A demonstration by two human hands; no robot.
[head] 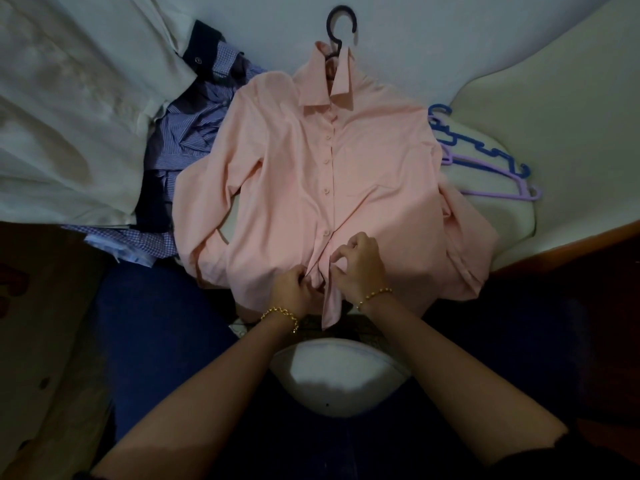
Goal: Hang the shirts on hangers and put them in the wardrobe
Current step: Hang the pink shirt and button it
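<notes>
My left hand (290, 288) and my right hand (360, 266) sit close together in the lower middle of the frame. Both are at the front opening of the pink shirt (304, 174), near its bottom hem. My left hand's fingers are curled into the cloth on its side of the opening. My right hand pinches the other edge between thumb and forefinger, the rest of its fingers bent. A gold bracelet (280, 314) circles my left wrist and another my right.

The pink shirt lies front up in the middle of the frame on the bed (450, 46), collar toward the top. It looks buttoned from the collar down to just above my hands, and its sleeves lie along either side. The hook of a dark hanger (341, 29) sticks out of the collar at top centre; the rest of it is hidden inside the shirt.

Left of the pink shirt, touching its sleeve, is a heap of shirts (194, 133) in blue stripes and checks. A pale cloth (69, 98) fills the upper left. At the shirt's right edge, spare hangers (485, 161) in lilac and blue rest on a cream pillow (554, 81).
</notes>
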